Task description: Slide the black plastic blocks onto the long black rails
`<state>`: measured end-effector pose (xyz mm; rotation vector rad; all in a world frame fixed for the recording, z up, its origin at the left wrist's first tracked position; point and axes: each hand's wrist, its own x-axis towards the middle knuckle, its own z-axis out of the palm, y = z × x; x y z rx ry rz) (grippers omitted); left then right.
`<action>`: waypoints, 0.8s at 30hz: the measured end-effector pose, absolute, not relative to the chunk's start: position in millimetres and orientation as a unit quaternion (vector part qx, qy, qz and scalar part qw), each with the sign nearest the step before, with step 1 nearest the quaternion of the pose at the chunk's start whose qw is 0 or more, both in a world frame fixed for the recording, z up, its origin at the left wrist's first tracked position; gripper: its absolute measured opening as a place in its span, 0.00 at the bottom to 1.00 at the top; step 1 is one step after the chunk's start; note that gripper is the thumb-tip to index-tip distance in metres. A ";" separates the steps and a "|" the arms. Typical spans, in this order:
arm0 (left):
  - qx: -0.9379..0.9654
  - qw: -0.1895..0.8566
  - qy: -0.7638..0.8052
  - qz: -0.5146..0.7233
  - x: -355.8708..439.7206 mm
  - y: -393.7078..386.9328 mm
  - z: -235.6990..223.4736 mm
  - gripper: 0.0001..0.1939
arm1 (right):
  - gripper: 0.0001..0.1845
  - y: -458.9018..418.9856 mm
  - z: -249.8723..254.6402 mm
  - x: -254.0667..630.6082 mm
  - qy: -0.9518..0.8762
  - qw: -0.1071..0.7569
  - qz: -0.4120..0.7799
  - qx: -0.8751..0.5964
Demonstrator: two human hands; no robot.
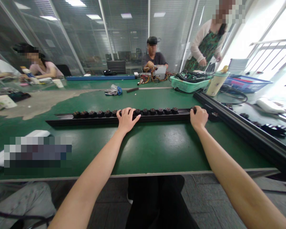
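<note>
A long black rail (97, 121) lies crosswise on the green table, with a row of small black round parts (152, 111) set along its top. My left hand (127, 119) is laid over the middle of the rail, its fingers curled over the far side and the thumb along the near one. At the rail's right end my right hand (199, 117) is closed in a pinch on a small black round part (194, 109), mostly hidden by the fingers. Whether that part touches the rail I cannot tell.
Another black rail (250, 127) runs diagonally at right, with loose black parts (274, 129) beyond it. Further back are a green basket (190, 85), a yellowish tumbler (218, 83) and grey-blue gloves (113, 90). Three people (154, 57) are across the table; another's sleeve shows at left.
</note>
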<state>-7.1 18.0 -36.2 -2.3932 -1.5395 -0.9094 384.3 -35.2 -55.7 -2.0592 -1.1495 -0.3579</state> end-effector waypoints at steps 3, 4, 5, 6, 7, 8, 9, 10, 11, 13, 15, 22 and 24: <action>-0.799 0.076 -0.513 -0.305 -7.0 17.7 -36.1 0.24 | 0.21 -34.9 -56.2 385.0 -0.443 0.372 -0.137 -0.804; -0.799 0.076 -0.513 -0.305 -7.0 17.6 -36.0 0.24 | 0.21 -34.8 -56.2 385.2 -0.442 0.373 -0.134 -0.805; -0.799 0.077 -0.512 -0.305 -7.0 17.4 -35.8 0.24 | 0.21 -34.7 -56.1 385.4 -0.440 0.375 -0.132 -0.805; -0.799 0.077 -0.513 -0.304 -7.0 17.1 -35.5 0.24 | 0.21 -34.7 -55.8 385.6 -0.439 0.378 -0.130 -0.805; -0.799 0.078 -0.514 -0.303 -7.0 16.9 -35.2 0.24 | 0.20 -34.9 -55.5 385.8 -0.438 0.380 -0.129 -0.804; -0.798 0.078 -0.515 -0.302 -6.9 16.7 -34.9 0.24 | 0.20 -35.1 -55.1 386.0 -0.437 0.383 -0.128 -0.804; -0.798 0.077 -0.517 -0.301 -6.8 16.6 -34.7 0.24 | 0.20 -35.4 -54.6 386.3 -0.436 0.385 -0.127 -0.803; -0.798 0.077 -0.517 -0.300 -6.7 16.5 -34.5 0.24 | 0.20 -35.9 -54.0 386.6 -0.434 0.387 -0.125 -0.804; -0.798 0.076 -0.517 -0.300 -6.6 16.5 -34.4 0.24 | 0.20 -36.4 -53.3 386.8 -0.432 0.387 -0.122 -0.805; -0.798 0.077 -0.517 -0.300 -6.6 16.6 -34.6 0.24 | 0.20 -37.7 -51.9 387.1 -0.427 0.386 -0.116 -0.809; -0.799 0.078 -0.515 -0.300 -6.7 16.8 -34.8 0.24 | 0.21 -39.0 -50.4 387.0 -0.425 0.382 -0.111 -0.813; -0.799 0.073 -0.520 -0.295 -6.9 16.2 -33.9 0.23 | 0.22 -41.7 -46.3 386.7 -0.410 0.392 -0.082 -0.819; -0.798 0.075 -0.521 -0.293 -7.1 16.1 -33.8 0.23 | 0.23 -42.0 -45.8 387.1 -0.405 0.394 -0.075 -0.821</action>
